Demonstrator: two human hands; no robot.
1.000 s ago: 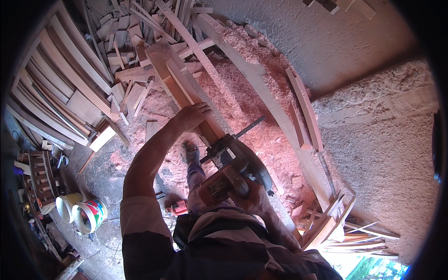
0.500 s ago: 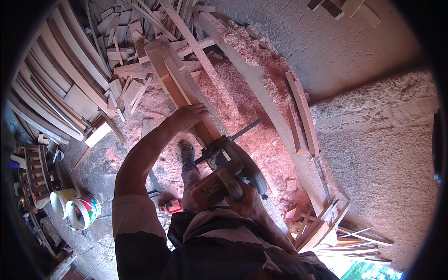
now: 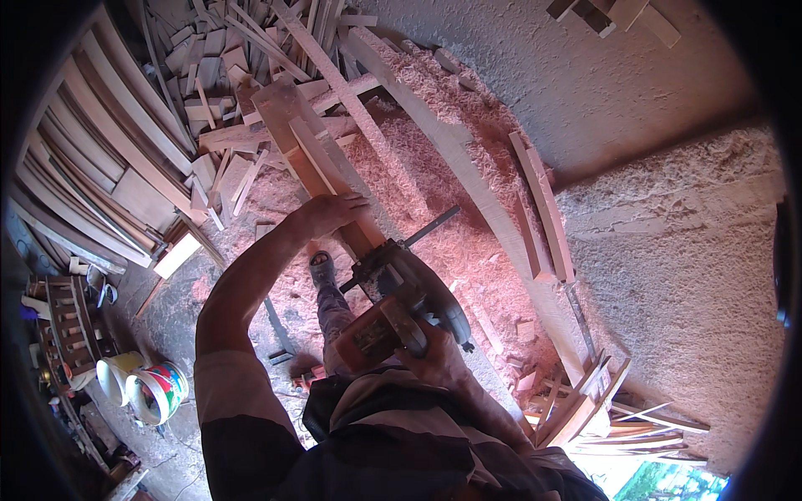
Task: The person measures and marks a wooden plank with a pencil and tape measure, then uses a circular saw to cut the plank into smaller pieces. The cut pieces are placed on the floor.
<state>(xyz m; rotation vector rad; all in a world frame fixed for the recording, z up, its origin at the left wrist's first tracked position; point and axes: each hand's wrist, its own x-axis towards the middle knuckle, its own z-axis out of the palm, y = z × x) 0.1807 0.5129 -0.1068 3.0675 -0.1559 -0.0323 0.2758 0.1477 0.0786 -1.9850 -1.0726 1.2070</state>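
Observation:
A circular saw (image 3: 397,288) rests over the near end of a wooden board (image 3: 365,236) that runs away from me toward the far left. My right hand (image 3: 433,355) is closed around the saw's rear handle. Ahead of the saw, my left hand (image 3: 334,210) lies across the board, with its fingers over a narrow wooden strip (image 3: 317,153) along the top. A metal guide bar (image 3: 433,225) sticks out on the saw's right side. The blade's contact with the wood is hidden under the saw body.
Long planks (image 3: 117,117) stand stacked at the left; offcuts (image 3: 209,58) are heaped at the back. Pink-lit shavings (image 3: 401,150) cover the floor, with a long curved board (image 3: 476,179) to the right. Two buckets (image 3: 159,391) and a red tool (image 3: 309,376) are at lower left.
The saw has slid slightly forward along the board, closer to my left hand. The whole view has shifted a little, and both hands keep their holds.

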